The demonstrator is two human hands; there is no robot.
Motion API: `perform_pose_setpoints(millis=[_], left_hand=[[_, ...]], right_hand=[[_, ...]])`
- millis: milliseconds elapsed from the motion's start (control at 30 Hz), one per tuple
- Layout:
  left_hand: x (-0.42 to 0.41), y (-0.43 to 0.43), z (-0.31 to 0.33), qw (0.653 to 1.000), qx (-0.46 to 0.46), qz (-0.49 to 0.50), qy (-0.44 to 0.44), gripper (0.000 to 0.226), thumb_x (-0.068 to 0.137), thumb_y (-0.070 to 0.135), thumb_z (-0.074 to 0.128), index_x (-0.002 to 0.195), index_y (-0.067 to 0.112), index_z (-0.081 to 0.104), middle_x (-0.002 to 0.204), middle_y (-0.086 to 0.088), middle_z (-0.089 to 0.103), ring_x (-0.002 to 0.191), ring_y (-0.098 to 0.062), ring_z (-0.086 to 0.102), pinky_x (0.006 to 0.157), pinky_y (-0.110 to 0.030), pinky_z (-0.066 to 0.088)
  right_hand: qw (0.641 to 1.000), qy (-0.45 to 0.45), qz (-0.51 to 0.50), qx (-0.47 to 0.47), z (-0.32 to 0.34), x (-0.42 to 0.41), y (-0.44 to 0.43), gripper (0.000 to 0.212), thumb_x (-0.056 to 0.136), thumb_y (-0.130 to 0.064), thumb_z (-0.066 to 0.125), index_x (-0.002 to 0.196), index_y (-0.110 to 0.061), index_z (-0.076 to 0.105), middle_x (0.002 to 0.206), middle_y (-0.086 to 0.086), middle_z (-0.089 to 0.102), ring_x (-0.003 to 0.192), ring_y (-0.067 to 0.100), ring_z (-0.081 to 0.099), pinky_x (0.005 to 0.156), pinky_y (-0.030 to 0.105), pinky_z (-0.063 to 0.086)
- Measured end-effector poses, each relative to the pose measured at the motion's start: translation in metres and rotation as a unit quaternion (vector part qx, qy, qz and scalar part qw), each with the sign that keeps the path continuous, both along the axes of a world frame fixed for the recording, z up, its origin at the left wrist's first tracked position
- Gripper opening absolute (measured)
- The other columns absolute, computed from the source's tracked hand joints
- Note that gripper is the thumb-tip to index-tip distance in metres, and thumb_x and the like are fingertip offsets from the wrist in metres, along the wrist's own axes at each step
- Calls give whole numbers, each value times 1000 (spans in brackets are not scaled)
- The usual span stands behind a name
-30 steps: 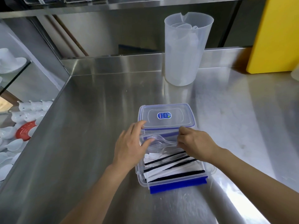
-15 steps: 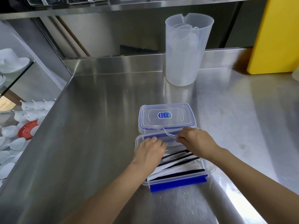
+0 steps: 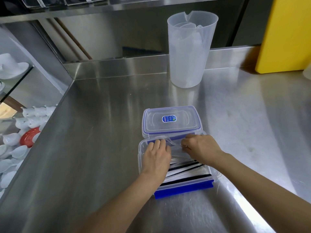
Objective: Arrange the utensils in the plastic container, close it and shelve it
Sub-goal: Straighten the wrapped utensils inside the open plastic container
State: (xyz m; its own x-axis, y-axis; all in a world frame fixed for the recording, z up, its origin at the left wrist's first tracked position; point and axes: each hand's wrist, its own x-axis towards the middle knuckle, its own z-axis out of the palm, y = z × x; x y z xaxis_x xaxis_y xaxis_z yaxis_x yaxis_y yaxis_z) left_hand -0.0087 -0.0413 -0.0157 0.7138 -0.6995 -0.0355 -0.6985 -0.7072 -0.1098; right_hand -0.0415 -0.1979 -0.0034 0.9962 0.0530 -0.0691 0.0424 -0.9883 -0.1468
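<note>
On the brushed stainless-steel bench point(image 3: 87, 148) a clear rectangular plastic container point(image 3: 140, 158) stands open near the front edge, its blue latch flap point(image 3: 184, 189) facing the person. Inside lie black-and-white wrapped utensils point(image 3: 188, 174) laid crosswise in a row, and clear plastic forks point(image 3: 178, 158) piled toward the far end. The container's clear lid with a blue seal and oval blue sticker point(image 3: 170, 120) lies flat just behind it, touching or nearly touching its far wall.

Both forearms reach in from below, converging over the container. The left hand point(image 3: 157, 157) is palm down inside the left half of the box, wrist low over the near-left wall, fingers point(image 3: 157, 142) stretched forward and held close together, pressing on the clear forks near the far wall. The right hand point(image 3: 200, 148) comes in from the right with the wrist over the right wall and knuckles raised; its fingers curl inward and to the left, tips pinched on the handle end of a clear plastic fork point(image 3: 165, 139) whose head lies across the far rim by the left fingertips.

Well behind, a tall translucent plastic jug point(image 3: 188, 52) stands upright near the back ledge, with a yellow board point(image 3: 284, 34) leaning at the far right. White crockery point(image 3: 25, 118) sits below the bench's left edge.
</note>
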Motion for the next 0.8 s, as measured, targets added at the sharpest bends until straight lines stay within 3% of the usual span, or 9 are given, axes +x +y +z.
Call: perform_pose_setpoints(millis=[133, 267, 367, 467, 633, 700, 800], left_hand=[[-7, 1, 1, 1000, -7, 7, 0, 42, 24, -2, 84, 59, 10, 63, 50, -7, 60, 44, -24, 57, 48, -27, 47], [-4, 2, 3, 999, -42, -34, 7, 38, 30, -1, 83, 59, 12, 64, 52, -4, 61, 49, -22, 59, 50, -24, 46], [-1, 1, 6, 998, -27, -55, 30, 41, 24, -2, 83, 55, 13, 61, 50, -3, 58, 45, -19, 57, 40, -21, 42], [-2, 0, 8, 998, -21, -40, 42, 46, 19, -2, 86, 54, 12, 60, 48, -4, 54, 36, -18, 52, 31, -18, 35], [0, -3, 4, 999, -18, -9, 41, 50, 16, -1, 88, 57, 11, 61, 49, -6, 55, 33, -19, 53, 29, -19, 38], [-1, -3, 4, 999, -15, -3, 47, 49, 24, -1, 89, 64, 11, 63, 55, -6, 58, 40, -19, 58, 34, -21, 44], [-1, -3, 10, 997, -20, 16, 71, 33, 72, 0, 73, 101, 8, 59, 90, -11, 64, 78, -27, 66, 65, -34, 54]], right_hand=[[1000, 4, -3, -5, 1, 2, 2, 20, 93, -22, 49, 102, -13, 64, 107, 8, 66, 93, 31, 62, 72, 33, 48], [999, -8, 21, 38, 1, 2, 4, 18, 91, -15, 53, 102, -7, 65, 105, 13, 67, 91, 33, 62, 69, 31, 45], [999, 6, 31, 43, -2, 2, 3, 20, 90, -14, 53, 103, -9, 66, 105, 12, 68, 90, 30, 63, 74, 33, 51], [998, 38, 30, 28, -4, 5, 3, 18, 90, -16, 54, 103, -11, 65, 105, 10, 68, 91, 28, 64, 78, 34, 53], [999, 24, 10, 33, -4, 9, 4, 17, 91, -19, 52, 99, -11, 65, 100, 11, 69, 87, 29, 63, 77, 32, 52], [999, 24, 23, 24, -5, 10, 4, 18, 92, -17, 50, 101, -11, 64, 102, 11, 69, 88, 29, 63, 77, 32, 50], [997, 48, 46, 32, -5, 10, 2, 16, 91, -15, 50, 100, -10, 62, 104, 11, 67, 88, 28, 62, 79, 34, 52]])
